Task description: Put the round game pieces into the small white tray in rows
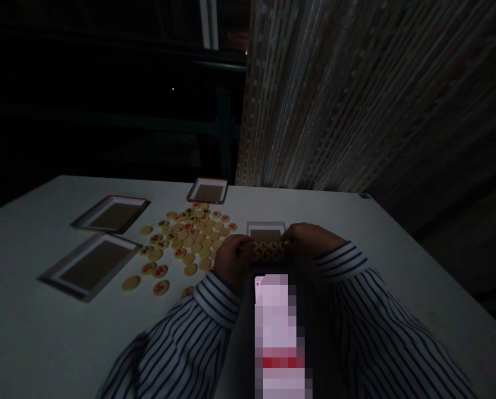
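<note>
A small open box (pixel 266 233) lies in front of me, its far part bare and brown-bottomed. Rows of round Chinese chess pieces (pixel 268 249) fill its near part, with dark characters on them. At the box's left side, my left hand (pixel 233 258) is closed, fingertips curled in against the edge. My right hand (pixel 312 239) is closed at the right side, thumb and fingers beside the end of the rows. Dim light hides exactly where the fingertips press. Loose Chinese chess pieces (pixel 197 238) spread left of my left hand, some showing red or black characters, others blank side up.
Three shallow open trays stand on the white table (pixel 314 208): a near-left tray (pixel 90 266), a left tray (pixel 111 214) and a far tray (pixel 207 190). A lit, pixelated screen (pixel 277 321) is between my forearms. A string curtain (pixel 297 100) hangs behind the table.
</note>
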Action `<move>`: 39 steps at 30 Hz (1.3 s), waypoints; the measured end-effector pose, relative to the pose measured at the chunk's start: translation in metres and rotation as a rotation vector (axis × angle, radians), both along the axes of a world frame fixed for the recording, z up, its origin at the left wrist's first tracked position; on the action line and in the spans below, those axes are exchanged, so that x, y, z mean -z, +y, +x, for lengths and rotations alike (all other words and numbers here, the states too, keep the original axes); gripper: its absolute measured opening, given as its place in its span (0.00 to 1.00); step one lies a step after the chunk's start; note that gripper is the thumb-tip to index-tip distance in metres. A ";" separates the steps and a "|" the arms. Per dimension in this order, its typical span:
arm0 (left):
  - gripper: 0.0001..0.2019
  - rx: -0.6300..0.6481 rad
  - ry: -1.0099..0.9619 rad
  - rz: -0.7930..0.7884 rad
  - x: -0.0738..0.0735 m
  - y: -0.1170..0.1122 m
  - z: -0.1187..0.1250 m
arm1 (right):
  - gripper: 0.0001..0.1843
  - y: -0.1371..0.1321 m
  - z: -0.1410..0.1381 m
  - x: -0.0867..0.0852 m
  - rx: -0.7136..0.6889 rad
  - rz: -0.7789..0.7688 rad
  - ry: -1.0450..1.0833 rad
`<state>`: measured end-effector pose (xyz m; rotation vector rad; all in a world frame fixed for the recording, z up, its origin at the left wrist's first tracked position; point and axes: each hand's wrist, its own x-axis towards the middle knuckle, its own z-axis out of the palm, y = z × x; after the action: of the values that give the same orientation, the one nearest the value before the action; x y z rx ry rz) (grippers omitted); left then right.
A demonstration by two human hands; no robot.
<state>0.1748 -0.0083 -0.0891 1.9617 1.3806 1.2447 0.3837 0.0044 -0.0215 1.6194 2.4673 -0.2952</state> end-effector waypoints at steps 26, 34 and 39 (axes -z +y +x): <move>0.06 -0.001 0.006 0.020 -0.001 -0.001 -0.001 | 0.12 -0.001 -0.015 0.005 -0.130 0.108 0.008; 0.06 -0.005 -0.009 0.024 -0.001 -0.001 -0.001 | 0.12 0.000 -0.015 0.008 -0.150 0.118 0.005; 0.06 0.001 0.004 0.037 -0.003 -0.001 -0.001 | 0.12 0.001 -0.015 0.010 -0.148 0.118 0.005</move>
<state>0.1741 -0.0098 -0.0859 1.9908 1.3676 1.2746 0.3685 0.0053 -0.0314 1.4675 2.6368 -0.1361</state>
